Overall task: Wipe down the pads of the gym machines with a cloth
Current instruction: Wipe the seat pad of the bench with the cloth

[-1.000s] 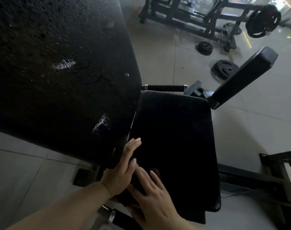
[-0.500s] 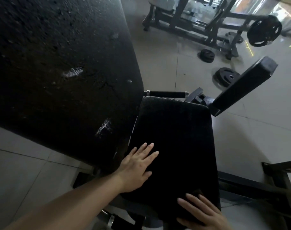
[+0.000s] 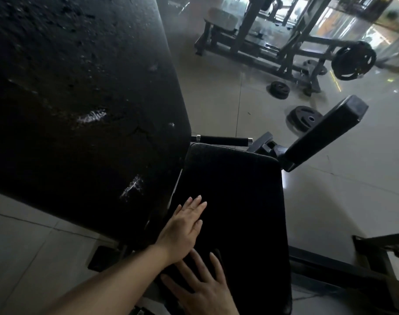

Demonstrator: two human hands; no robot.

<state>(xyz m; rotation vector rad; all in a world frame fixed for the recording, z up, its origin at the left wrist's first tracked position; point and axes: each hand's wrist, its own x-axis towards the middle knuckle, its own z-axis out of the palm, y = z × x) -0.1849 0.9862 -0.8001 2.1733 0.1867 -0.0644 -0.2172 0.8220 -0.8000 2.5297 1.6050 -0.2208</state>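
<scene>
Your right hand (image 3: 202,289) has swept back from the seat pad's (image 3: 234,212) right edge to beside your left hand (image 3: 182,233). Both lie flat with fingers straight; a dark cloth (image 3: 195,262) seems pressed under the right, so wiping continues.

The left hand (image 3: 182,228) is lying flat with fingers straight, while the right hand (image 3: 203,289) is spreading its fingers flat just below it.

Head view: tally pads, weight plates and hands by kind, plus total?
Pads: 3 (back pad, seat pad, side pad)
Weight plates: 3 ()
Hands: 2 (left hand, right hand)
Total: 8
</scene>
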